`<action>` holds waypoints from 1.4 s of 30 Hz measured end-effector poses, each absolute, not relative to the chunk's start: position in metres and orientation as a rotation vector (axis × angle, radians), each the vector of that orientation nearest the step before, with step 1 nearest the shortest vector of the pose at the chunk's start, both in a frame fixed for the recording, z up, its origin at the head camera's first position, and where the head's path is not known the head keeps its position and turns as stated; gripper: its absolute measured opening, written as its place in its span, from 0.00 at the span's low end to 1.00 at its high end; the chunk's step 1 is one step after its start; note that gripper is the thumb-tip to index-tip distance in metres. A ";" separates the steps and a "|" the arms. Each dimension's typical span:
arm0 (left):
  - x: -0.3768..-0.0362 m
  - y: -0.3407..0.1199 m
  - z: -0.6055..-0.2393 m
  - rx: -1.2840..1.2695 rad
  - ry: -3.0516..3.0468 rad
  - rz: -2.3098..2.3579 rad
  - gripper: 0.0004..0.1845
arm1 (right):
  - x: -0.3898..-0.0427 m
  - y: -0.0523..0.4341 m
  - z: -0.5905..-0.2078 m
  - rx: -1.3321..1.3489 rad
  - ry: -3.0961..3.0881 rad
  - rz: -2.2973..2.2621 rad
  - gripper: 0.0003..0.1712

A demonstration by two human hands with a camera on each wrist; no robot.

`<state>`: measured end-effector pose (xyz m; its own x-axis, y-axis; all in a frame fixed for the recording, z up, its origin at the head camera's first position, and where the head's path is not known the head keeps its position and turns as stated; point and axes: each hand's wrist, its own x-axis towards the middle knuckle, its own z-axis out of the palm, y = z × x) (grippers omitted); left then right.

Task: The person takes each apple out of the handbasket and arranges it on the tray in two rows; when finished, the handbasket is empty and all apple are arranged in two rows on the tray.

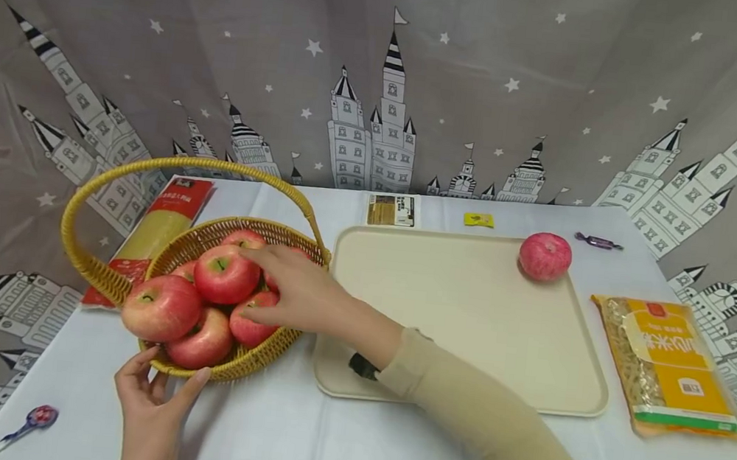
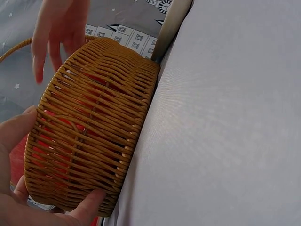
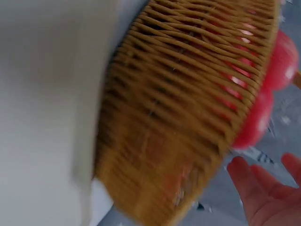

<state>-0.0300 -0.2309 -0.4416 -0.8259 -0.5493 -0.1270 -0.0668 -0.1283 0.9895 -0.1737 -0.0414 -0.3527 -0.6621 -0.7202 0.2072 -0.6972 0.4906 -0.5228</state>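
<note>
A yellow-brown wicker basket [image 1: 266,355] with a tall arched handle stands on the left, heaped with several red apples [image 1: 226,274]. My left hand [image 1: 155,402] holds the basket at its near left side; in the left wrist view its fingers [image 2: 89,207] touch the woven wall. Over the apples on the basket's right side reaches my right hand [image 1: 303,290], fingers extended and spread, partly hiding the fruit beneath. In the right wrist view that hand [image 3: 270,197] is apart from the basket wall, nothing gripped. Another apple [image 1: 544,256] sits at the far right corner of a cream tray [image 1: 439,326].
Behind the basket lies a red and yellow packet [image 1: 158,228]. A lollipop [image 1: 37,420] is at front left. Beyond the tray are a small packet [image 1: 392,210], a yellow sweet [image 1: 479,219] and a purple sweet [image 1: 599,242]. An orange food bag [image 1: 675,367] lies right of the tray.
</note>
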 end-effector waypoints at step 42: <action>-0.030 -0.229 -0.436 0.792 -1.887 -1.982 0.41 | -0.242 0.224 -0.397 -0.172 2.927 -0.912 0.49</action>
<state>-0.0303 -0.2285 -0.4360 -0.8062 -0.5612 -0.1876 -0.1601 -0.0985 0.9822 -0.2422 0.2243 -0.3968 -0.9912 -0.1279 -0.0343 -0.0857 0.8173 -0.5698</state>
